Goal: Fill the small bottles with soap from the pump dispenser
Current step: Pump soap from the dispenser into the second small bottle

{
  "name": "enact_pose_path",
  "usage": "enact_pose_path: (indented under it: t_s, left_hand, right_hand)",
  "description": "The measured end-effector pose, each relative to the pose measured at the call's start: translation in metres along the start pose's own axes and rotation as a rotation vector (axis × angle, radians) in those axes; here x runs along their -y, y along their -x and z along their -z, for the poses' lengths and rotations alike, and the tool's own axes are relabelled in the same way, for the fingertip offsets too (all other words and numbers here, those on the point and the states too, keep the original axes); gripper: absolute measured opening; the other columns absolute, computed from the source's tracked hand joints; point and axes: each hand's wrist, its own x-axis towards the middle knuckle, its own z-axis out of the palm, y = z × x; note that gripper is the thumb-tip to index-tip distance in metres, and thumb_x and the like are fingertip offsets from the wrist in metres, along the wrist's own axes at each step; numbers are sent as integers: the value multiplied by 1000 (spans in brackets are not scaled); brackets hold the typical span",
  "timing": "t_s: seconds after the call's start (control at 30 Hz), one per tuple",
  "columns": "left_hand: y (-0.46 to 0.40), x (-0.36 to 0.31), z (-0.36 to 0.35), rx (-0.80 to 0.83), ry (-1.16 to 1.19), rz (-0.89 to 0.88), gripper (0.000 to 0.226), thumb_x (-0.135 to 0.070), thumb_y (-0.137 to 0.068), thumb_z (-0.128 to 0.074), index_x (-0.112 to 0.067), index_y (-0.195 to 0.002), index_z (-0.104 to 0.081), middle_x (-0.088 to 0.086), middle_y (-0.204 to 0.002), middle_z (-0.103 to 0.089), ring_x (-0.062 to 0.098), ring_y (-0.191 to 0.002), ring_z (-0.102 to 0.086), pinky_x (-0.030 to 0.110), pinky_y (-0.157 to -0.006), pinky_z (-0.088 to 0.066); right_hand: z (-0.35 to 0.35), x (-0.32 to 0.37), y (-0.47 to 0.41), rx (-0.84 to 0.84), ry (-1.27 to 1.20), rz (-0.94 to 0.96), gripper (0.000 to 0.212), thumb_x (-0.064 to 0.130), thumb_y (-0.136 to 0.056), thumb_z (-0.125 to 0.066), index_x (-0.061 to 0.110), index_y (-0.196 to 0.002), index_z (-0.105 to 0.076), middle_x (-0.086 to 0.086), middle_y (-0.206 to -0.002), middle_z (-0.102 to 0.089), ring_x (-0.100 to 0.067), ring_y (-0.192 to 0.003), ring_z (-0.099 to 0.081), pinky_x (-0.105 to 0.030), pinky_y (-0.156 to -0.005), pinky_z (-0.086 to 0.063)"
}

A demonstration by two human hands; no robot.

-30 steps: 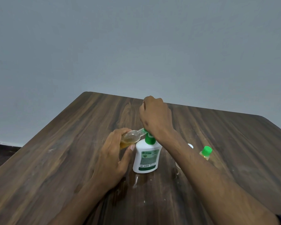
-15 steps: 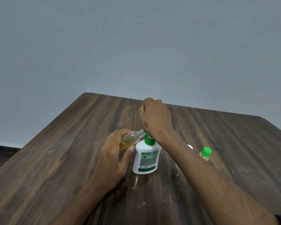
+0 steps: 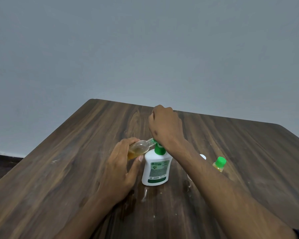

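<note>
The right hand [image 3: 165, 128] covers the top of the pump dispenser [image 3: 156, 169], so the pump head is hidden. The right arm hides most of a white thing [image 3: 203, 157] behind it. The words on the dispenser's label are too small to read.

A white plastic pump bottle [image 3: 156, 169] with green collar and green-grey label; amber liquid in the clear small bottle [image 3: 138, 149]; a green-capped yellow bottle [image 3: 219, 164]; dark streaked brown wooden table [image 3: 67, 169].

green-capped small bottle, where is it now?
Head view: the green-capped bottle stands on the table, right of the right forearm and the pump dispenser.
</note>
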Motion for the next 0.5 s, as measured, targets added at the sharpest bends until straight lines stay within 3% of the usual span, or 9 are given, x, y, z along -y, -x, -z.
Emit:
enact_pose_path:
  t_s: [0.5]
  left_hand:
    - [0, 1, -1, 2, -2, 1, 33, -32, -102, -58, -21, -132, -56, -13, -121, -62, 0, -111, -60, 12, -92, -46]
  right_hand:
    - [0, 1, 0, 9, 0, -2, 27, 19, -101, -43, 14, -76, -51, -2, -70, -54, -26, -66, -59, -34, -58, -42]
